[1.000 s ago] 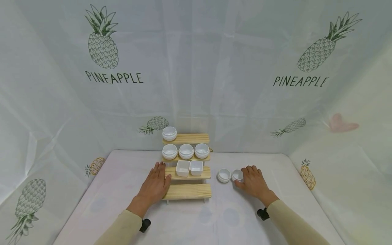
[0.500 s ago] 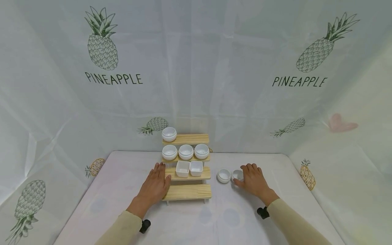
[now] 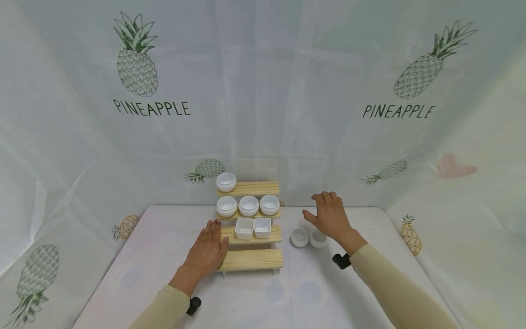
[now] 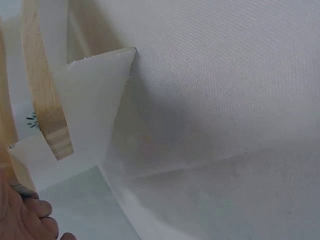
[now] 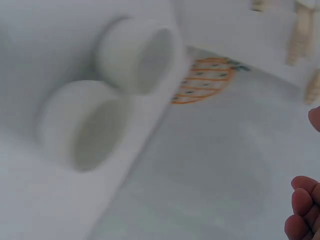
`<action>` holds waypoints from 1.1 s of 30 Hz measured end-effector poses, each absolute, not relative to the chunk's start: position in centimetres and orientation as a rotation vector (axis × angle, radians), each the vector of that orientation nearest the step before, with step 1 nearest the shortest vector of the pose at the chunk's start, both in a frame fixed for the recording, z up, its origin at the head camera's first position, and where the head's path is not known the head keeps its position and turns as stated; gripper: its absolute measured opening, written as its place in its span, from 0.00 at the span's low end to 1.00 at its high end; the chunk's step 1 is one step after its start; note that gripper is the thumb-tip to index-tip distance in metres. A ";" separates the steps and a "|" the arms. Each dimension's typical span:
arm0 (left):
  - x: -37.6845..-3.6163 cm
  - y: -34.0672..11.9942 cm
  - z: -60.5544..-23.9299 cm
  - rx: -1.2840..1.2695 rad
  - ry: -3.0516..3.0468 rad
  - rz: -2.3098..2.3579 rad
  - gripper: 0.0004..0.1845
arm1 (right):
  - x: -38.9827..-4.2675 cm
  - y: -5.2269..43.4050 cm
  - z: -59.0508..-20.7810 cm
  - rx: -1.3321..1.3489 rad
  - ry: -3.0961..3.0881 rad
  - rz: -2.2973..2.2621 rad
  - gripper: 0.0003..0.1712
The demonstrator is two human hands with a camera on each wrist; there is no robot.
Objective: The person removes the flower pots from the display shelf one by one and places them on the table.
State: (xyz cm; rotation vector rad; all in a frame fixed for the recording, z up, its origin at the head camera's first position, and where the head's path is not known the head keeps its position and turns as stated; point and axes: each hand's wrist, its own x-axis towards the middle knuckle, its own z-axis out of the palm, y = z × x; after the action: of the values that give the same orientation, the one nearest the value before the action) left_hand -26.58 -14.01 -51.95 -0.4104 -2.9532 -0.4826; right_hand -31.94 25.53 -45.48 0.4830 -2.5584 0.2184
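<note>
Flat along the left edge of a stepped wooden stand point(image 3: 250, 259) lies my left hand point(image 3: 207, 246), fingers straight and touching the side. In the left wrist view its fingertips point(image 4: 37, 207) reach a plank end and the stand's white side panel point(image 4: 92, 95). My right hand point(image 3: 330, 217) hovers above and behind two round white bowls point(image 3: 299, 238) on the table, fingers loosely bent, thumb apart, holding nothing. Both bowls also show blurred in the right wrist view, the nearer bowl point(image 5: 82, 125) well away from the fingers point(image 5: 305, 205).
One round bowl point(image 3: 226, 182) sits at the left of the top shelf. Three more round bowls point(image 3: 248, 206) fill the second shelf, and two square white dishes point(image 3: 244, 228) stand on the third. A pineapple-print cloth point(image 3: 296, 114) hangs close behind the stand.
My right hand has let go of the right-hand bowl and risen up and slightly back over it. The bowl stays on the table, and my left hand stays at the stand.
</note>
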 end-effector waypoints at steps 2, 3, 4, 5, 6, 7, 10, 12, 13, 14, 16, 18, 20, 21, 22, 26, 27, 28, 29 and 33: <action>-26.5 -14.0 -51.9 -0.414 -2.944 -0.477 0.36 | -32.3 24.3 -43.7 0.518 -2.516 0.221 0.33; -26.5 -14.0 -51.9 -0.418 -2.942 -0.478 0.36 | -32.5 23.6 -42.8 0.542 -2.491 0.221 0.32; -26.4 -14.0 -51.9 -0.420 -2.937 -0.475 0.36 | -32.7 22.8 -41.9 0.567 -2.468 0.219 0.32; -26.4 -14.0 -51.9 -0.422 -2.931 -0.475 0.36 | -32.9 22.0 -41.1 0.590 -2.450 0.212 0.32; -26.4 -14.1 -51.9 -0.422 -2.928 -0.476 0.36 | -33.1 21.1 -40.3 0.614 -2.432 0.206 0.31; -26.4 -14.1 -52.0 -0.420 -2.925 -0.470 0.36 | -33.3 20.1 -39.6 0.633 -2.423 0.203 0.31; -26.3 -14.1 -52.1 -0.413 -2.911 -0.446 0.36 | -33.8 17.0 -37.7 0.679 -2.444 0.187 0.32; -26.2 -14.2 -52.0 -0.409 -2.907 -0.438 0.36 | -34.2 14.7 -36.7 0.699 -2.489 0.171 0.34; -26.2 -14.2 -51.9 -0.409 -2.907 -0.433 0.36 | -34.4 13.6 -36.3 0.705 -2.519 0.159 0.35; -26.1 -14.1 -51.8 -0.412 -2.905 -0.429 0.36 | -34.6 12.5 -36.0 0.709 -2.551 0.145 0.36; -26.0 -14.1 -51.5 -0.419 -2.901 -0.439 0.36 | -35.0 10.5 -35.7 0.710 -2.606 0.108 0.38; -25.9 -14.0 -51.2 -0.425 -2.899 -0.448 0.36 | -35.4 8.7 -35.6 0.710 -2.650 0.073 0.40; -25.8 -13.9 -51.1 -0.427 -2.905 -0.449 0.35 | -35.9 7.2 -35.8 0.706 -2.687 0.050 0.40; -25.8 -13.9 -51.1 -0.429 -2.904 -0.457 0.35 | -36.1 6.5 -35.9 0.704 -2.698 0.039 0.40; -25.8 -13.9 -51.1 -0.428 -2.908 -0.457 0.35 | -36.3 5.9 -36.0 0.701 -2.713 0.033 0.41; -25.8 -13.9 -51.2 -0.420 -2.918 -0.456 0.35 | -36.9 4.0 -36.3 0.685 -2.759 0.022 0.42; -25.8 -13.9 -51.2 -0.418 -2.917 -0.457 0.35 | -37.0 3.6 -36.3 0.682 -2.768 0.024 0.43; -25.8 -13.9 -51.2 -0.415 -2.920 -0.453 0.35 | -37.1 3.3 -36.3 0.678 -2.777 0.024 0.44; -25.9 -14.0 -51.2 -0.414 -2.920 -0.451 0.35 | -37.2 3.0 -36.3 0.675 -2.782 0.025 0.44; -26.0 -14.2 -51.4 -0.413 -2.917 -0.439 0.35 | -37.5 2.3 -36.4 0.665 -2.814 0.025 0.45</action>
State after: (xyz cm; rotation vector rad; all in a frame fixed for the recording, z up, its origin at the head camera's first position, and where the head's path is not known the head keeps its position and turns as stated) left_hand -26.01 -14.18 -51.40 -0.4129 -2.9174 -0.4394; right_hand -37.55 2.27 -36.37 0.6652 -2.8138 0.0247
